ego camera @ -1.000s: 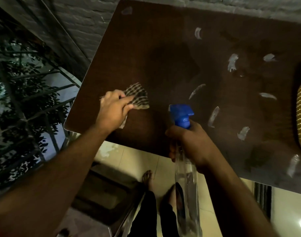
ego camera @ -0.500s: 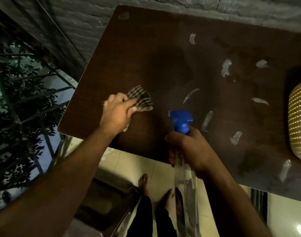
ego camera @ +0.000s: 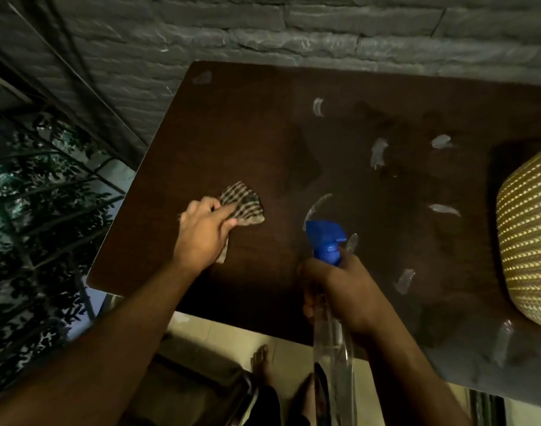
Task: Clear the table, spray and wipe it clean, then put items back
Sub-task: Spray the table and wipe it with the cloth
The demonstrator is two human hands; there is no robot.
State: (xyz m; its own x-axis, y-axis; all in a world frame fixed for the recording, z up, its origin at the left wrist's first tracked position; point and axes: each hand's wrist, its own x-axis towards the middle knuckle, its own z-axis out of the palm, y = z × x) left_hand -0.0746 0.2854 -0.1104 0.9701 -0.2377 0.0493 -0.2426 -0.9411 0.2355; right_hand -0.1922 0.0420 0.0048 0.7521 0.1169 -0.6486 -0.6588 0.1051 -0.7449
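Left hand [ego camera: 205,232] presses cloth [ego camera: 243,203] down; right hand [ego camera: 344,295] grips spray bottle [ego camera: 330,327].

Head camera looks steeply down, close over table [ego camera: 263,124].

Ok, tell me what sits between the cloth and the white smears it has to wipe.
Nothing visible. The cloth under the left hand has bare table to its right, up to the nearest smear. The spray bottle is held nearer the front edge.
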